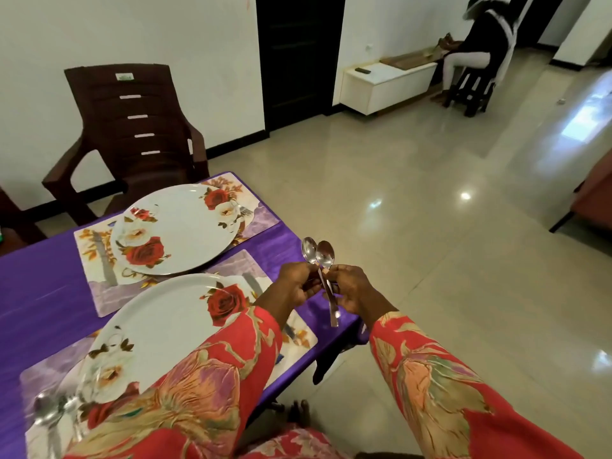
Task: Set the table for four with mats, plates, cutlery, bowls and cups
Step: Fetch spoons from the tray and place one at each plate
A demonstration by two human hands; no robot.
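Near the middle of the frame, the left hand and the right hand were close together, and both were curled around the handles of two spoons. The shiny spoon bowls stuck up side by side above the fingers. One handle hung down below the right hand. The hands were over the edge of the table, which had a purple cloth on it.

At the lower left of the frame, a white plate with red roses sat on a flowery mat. Just above it, toward the middle left, a second rose plate sat on another mat. At the bottom left corner, some cutlery lay on the near mat; it looked like a spoon and a fork, but it was blurry.

A brown chair stood at the upper left, behind the table. At the upper right, a person sat on a dark stool.
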